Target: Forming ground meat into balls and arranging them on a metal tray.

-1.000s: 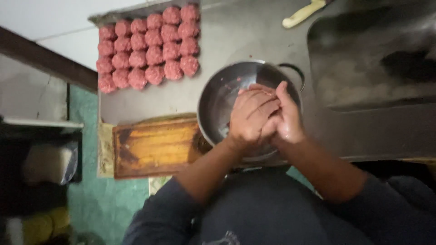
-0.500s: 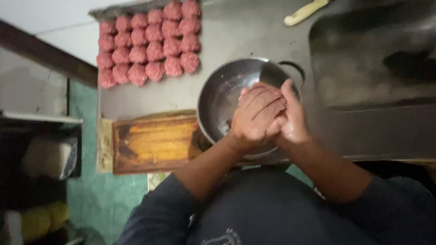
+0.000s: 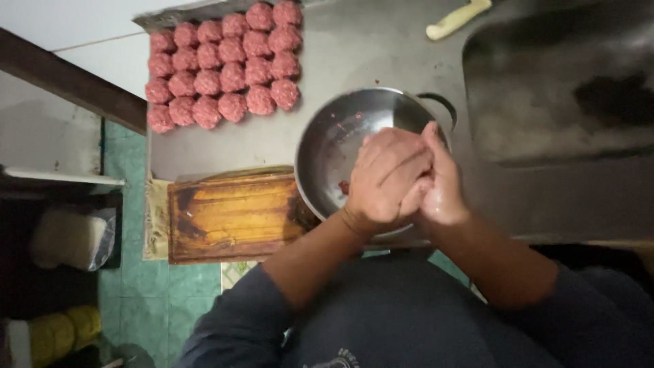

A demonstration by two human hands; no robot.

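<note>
Left hand (image 3: 385, 178) cupped over right hand (image 3: 443, 184), pressed together; any contents hidden. Directly beneath them, a steel bowl (image 3: 334, 146) nearly emptied of mince. Beyond-left on the bench (image 3: 354, 54), rows of finished meatballs (image 3: 225, 65).

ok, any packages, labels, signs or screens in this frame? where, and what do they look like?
Clear plastic bag: lower left, on a dark shelf below the counter; soft, bulging, whitish contents.
Yellowish bundle: bottom left corner; rounded, too dim to tell if it is a package.
No labels, signs or screens that I can see.
</note>
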